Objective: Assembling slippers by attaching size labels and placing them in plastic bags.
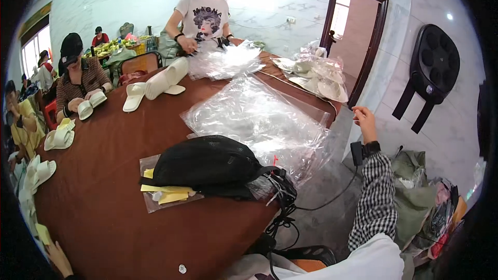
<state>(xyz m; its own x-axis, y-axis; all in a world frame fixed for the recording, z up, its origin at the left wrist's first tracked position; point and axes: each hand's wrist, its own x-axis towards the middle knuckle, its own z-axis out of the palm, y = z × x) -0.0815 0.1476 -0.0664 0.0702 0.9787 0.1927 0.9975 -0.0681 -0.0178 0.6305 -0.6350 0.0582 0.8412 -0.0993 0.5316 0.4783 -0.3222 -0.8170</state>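
My right hand (365, 123), below a black wristband and checked sleeve, is raised off the table's right side. Its fingers are loosely bent and apart, with nothing seen between them. At the lower left edge, my left hand (58, 260) lies beside a yellow piece (43, 234) near a row of cream visors (36, 176); its grip is too cut off to read. Before me a black mesh bag (207, 163) rests partly on a clear plastic bag (168, 195) with yellow pieces inside. Large clear plastic sheets or bags (259, 116) spread behind it.
Across the brown-covered table (104, 176), a standing person handles clear plastic bags (225, 59); a seated person holds a cream visor (92, 106). More visors (158, 83) lie between them. Bagged visors (316, 75) sit at the far right. A black cable (332, 202) hangs toward my wrist.
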